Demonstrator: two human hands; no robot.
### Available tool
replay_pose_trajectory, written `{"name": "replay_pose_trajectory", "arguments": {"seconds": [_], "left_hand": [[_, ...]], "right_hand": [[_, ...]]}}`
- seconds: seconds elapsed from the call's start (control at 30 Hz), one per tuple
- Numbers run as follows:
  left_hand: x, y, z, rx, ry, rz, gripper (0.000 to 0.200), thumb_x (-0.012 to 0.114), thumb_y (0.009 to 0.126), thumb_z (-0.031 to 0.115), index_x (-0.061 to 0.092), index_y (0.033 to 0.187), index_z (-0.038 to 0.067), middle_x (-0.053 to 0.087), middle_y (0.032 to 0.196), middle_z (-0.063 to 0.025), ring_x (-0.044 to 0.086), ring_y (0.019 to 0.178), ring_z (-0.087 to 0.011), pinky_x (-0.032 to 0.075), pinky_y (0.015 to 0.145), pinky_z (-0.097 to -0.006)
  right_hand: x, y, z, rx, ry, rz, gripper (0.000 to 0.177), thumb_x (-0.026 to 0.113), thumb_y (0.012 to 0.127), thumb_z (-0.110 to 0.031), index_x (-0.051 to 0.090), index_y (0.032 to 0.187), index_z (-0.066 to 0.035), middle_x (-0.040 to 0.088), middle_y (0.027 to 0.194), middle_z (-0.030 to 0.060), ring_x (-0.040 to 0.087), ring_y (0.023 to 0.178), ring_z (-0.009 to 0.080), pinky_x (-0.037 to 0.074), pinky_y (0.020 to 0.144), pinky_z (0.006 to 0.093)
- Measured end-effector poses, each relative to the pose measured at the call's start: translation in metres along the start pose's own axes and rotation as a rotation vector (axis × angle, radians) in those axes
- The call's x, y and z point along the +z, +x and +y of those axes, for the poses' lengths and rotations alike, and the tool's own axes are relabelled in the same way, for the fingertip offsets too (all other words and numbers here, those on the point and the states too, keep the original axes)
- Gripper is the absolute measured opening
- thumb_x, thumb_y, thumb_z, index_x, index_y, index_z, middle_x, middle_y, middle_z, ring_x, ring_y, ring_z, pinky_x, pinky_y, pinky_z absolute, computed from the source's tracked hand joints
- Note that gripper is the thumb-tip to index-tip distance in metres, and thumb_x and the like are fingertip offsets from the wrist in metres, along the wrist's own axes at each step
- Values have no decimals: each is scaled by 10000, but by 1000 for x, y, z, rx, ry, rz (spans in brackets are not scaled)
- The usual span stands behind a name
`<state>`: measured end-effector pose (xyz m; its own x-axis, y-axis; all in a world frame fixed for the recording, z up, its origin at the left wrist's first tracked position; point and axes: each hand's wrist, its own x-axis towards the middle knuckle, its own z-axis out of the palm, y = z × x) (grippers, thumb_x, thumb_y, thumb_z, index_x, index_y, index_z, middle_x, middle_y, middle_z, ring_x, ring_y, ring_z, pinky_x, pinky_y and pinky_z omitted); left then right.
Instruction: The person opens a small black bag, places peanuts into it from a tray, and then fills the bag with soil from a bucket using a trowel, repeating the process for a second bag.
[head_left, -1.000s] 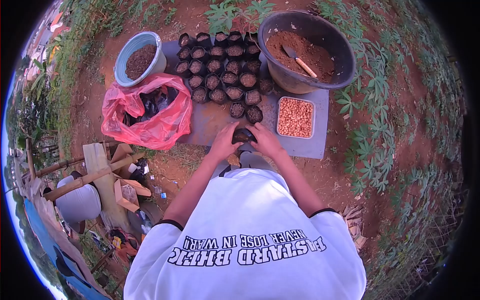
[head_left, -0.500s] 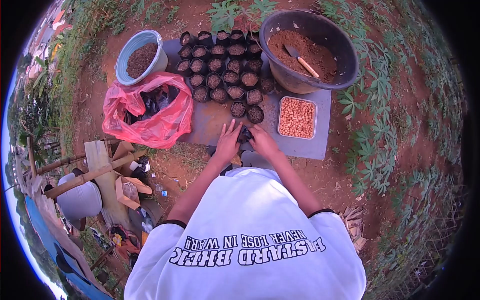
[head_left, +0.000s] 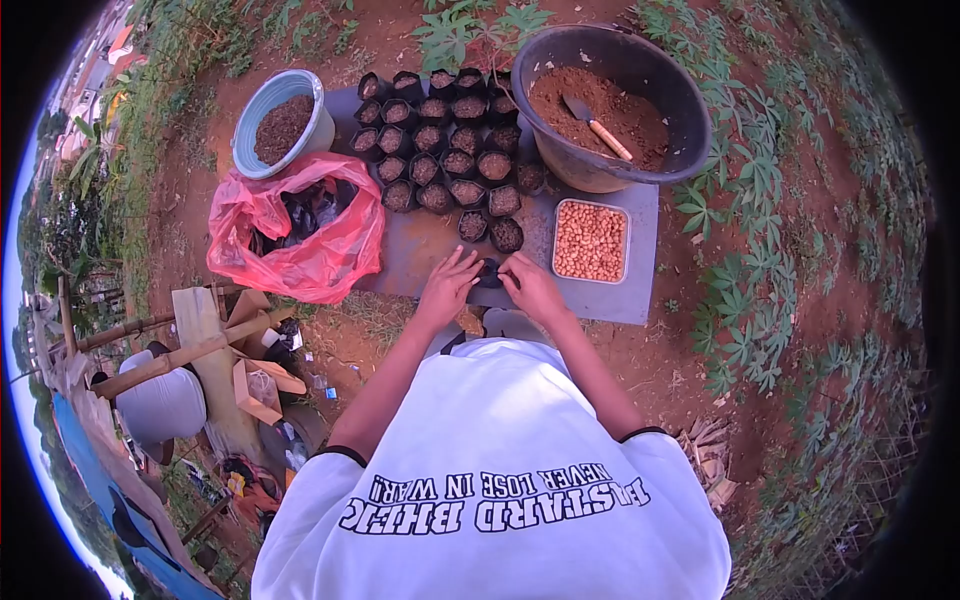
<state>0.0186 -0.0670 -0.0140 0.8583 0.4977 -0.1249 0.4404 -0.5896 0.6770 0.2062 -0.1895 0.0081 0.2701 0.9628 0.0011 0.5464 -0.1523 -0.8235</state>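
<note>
A small black plastic planting bag (head_left: pixel 489 273) stands between my hands at the near edge of the grey board, its mouth facing up. My left hand (head_left: pixel 447 287) holds it from the left, with the fingers reaching forward along its side. From the right, my right hand (head_left: pixel 531 287) pinches the bag's rim between thumb and fingers. What is inside the bag is too dark to tell. Just beyond it, two soil-filled planting bags (head_left: pixel 506 235) stand at the front of several rows of the same kind.
The grey board (head_left: pixel 632 300) bears a clear tub of orange-tan seeds (head_left: pixel 591 241) at right. Behind it, a large black basin (head_left: pixel 690 110) holds brown soil and a trowel (head_left: pixel 597 127). At left are a light-blue bucket (head_left: pixel 318 125) of dark soil and a red plastic bag (head_left: pixel 345 265) containing black plastic.
The black planting bag between my hands now stands more upright, with a rounder, more open mouth. My left hand has shifted slightly, and the view has moved a little.
</note>
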Motion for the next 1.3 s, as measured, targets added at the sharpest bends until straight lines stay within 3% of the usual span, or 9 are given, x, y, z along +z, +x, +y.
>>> {"name": "replay_pose_trajectory", "arguments": {"seconds": [0.2, 0.27, 0.3, 0.37, 0.47, 0.7, 0.97, 1.17, 1.3], "left_hand": [[-2, -4, 3, 37, 67, 81, 490, 656, 916, 217, 587, 1394, 128, 571, 1420, -102, 464, 1370, -336, 364, 1102, -476], [-15, -2, 21, -67, -8, 119, 551, 698, 877, 210, 570, 1405, 115, 611, 1265, -148, 552, 1220, -349, 416, 1032, -439], [-16, 0, 21, -66, -6, 124, 551, 698, 877, 210, 570, 1405, 115, 611, 1265, -148, 552, 1220, -349, 416, 1032, -439], [-17, 2, 20, -182, -78, -26, 609, 711, 833, 95, 551, 1420, 103, 590, 1122, -161, 585, 1059, -342, 455, 958, -404], [5, 6, -2, -84, -205, -1, 595, 664, 817, 26, 553, 1400, 73, 583, 1081, -191, 579, 1041, -363, 466, 927, -415], [8, 2, 6, -1, -175, 31, 485, 626, 802, -26, 624, 1284, 23, 564, 965, -191, 579, 977, -375, 474, 883, -438], [5, 6, 24, -32, -247, 182, 298, 700, 844, 29, 699, 1138, -17, 585, 814, -141, 601, 815, -276, 482, 723, -376], [11, 6, 32, -73, -292, 279, 216, 706, 837, 2, 704, 1048, -45, 621, 816, -144, 624, 682, -252, 491, 634, -351], [20, 7, 27, -53, -274, 324, 191, 696, 839, -5, 696, 1022, -60, 630, 832, -152, 648, 690, -266, 504, 645, -346]], "right_hand": [[0, -4, 0, 94, 48, -26, 165, 695, 872, -81, 600, 986, -10, 605, 946, 138, 639, 871, 335, 515, 763, 401], [2, -3, 7, 149, 141, -66, 266, 703, 869, -83, 629, 1116, -19, 607, 990, 133, 639, 916, 335, 516, 800, 395], [0, -2, 6, 143, 139, -66, 266, 703, 869, -83, 629, 1116, -19, 607, 990, 133, 639, 916, 335, 516, 800, 395], [-3, -4, 3, 119, 92, -69, 429, 702, 868, -74, 610, 1287, -45, 601, 1015, 125, 630, 925, 328, 513, 834, 382], [10, -2, 14, 24, 34, -70, 488, 686, 874, -83, 588, 1352, -74, 604, 1027, 130, 624, 970, 331, 513, 870, 397], [16, -3, 4, 81, 117, -69, 346, 650, 892, -45, 668, 1237, -38, 603, 984, 145, 630, 967, 329, 502, 849, 405], [18, -4, 9, 51, 164, -16, 245, 635, 889, -27, 678, 1127, 12, 638, 1010, 155, 641, 956, 357, 509, 845, 409], [19, -1, 9, 67, 153, -14, 179, 631, 878, -15, 673, 1047, 24, 651, 976, 165, 653, 914, 368, 523, 826, 409], [22, -2, 10, 33, 161, 1, 163, 638, 874, -23, 664, 1030, 19, 646, 991, 165, 653, 907, 369, 526, 818, 408]]}}
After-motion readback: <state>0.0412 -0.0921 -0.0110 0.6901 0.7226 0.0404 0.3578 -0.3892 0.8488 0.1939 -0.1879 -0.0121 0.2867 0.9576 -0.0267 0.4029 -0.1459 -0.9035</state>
